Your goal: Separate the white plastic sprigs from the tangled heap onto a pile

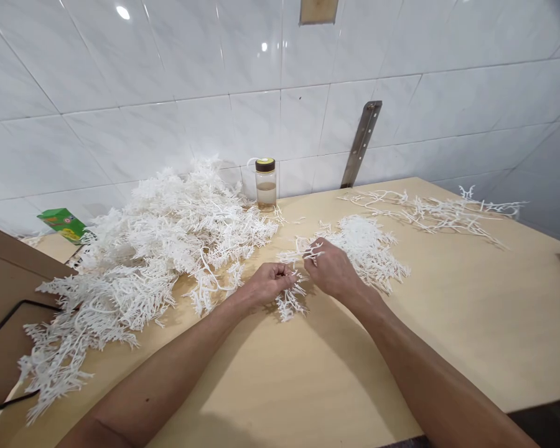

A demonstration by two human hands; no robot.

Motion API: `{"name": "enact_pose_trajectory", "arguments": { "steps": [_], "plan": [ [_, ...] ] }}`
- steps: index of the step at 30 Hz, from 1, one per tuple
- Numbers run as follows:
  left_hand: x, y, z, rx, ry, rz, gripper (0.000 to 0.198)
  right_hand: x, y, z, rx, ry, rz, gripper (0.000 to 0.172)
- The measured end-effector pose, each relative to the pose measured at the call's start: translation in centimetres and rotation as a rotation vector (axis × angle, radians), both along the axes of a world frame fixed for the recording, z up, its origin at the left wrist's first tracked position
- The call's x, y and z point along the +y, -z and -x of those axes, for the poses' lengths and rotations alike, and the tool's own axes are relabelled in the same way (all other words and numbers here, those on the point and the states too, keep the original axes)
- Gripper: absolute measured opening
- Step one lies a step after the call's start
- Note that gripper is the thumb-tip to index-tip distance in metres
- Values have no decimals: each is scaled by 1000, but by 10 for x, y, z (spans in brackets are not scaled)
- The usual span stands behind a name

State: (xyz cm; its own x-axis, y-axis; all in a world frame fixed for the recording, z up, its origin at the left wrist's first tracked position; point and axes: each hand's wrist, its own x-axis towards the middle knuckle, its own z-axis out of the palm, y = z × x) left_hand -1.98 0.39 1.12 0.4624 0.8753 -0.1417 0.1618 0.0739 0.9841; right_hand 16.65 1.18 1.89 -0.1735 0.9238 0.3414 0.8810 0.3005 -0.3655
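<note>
- Fine grip: at the clock's centre, a left hand (273,283) pinches thumb and forefinger together on a white sprig (292,303) hanging toward 6 o'clock, a hold that seems suited to so slender a piece.
- Beside it at 2 o'clock, a right hand (331,267) curls its fingers by a branching white stem (303,247); the tips are hidden, so whether they clamp it cannot be told.
- A large feathery heap (168,218) fills the tabletop (471,317) from 9 to 11 o'clock, apparently kept within the left hand's reach.
- A smaller pile (361,242) at 3 o'clock and sparse branches (432,211) at 2 lie apart, perhaps so the kinds do not mix.
- Near the wall at 11 o'clock, a lidded clear bottle (266,193), partly filled with pale liquid, stands upright.
- A green carton (63,223) leans at 10 o'clock, contents unseen.
</note>
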Motion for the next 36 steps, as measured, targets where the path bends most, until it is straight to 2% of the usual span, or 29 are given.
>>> {"name": "enact_pose_trajectory", "arguments": {
  "steps": [3,5,7,10,13,15,22,31,36],
  "plan": [
    [0,5,-3,1,-28,-49,43,6,4,-11,43,146,-54,16],
    [1,7,-5,-28,-66,-70,42,7,3,-18,119,180,-94,22],
    [1,9,-6,-54,-98,-91,42,7,1,-23,185,134,-58,23],
    [1,10,-6,-54,-120,-94,41,3,-5,-23,255,-55,114,10],
    [1,8,-5,-31,-138,-85,38,-2,-10,-20,312,-177,210,27],
    [1,7,-5,-16,-142,-95,37,-4,-12,-17,323,-212,256,30],
    [0,1,-5,35,-122,-149,37,-6,-12,-10,360,-201,310,26],
    [4,10,-3,112,-105,-227,42,-7,-12,-13,431,-219,462,26],
    [0,7,-5,111,-118,-205,41,-7,-12,-13,393,-188,491,24]
  ]
}}
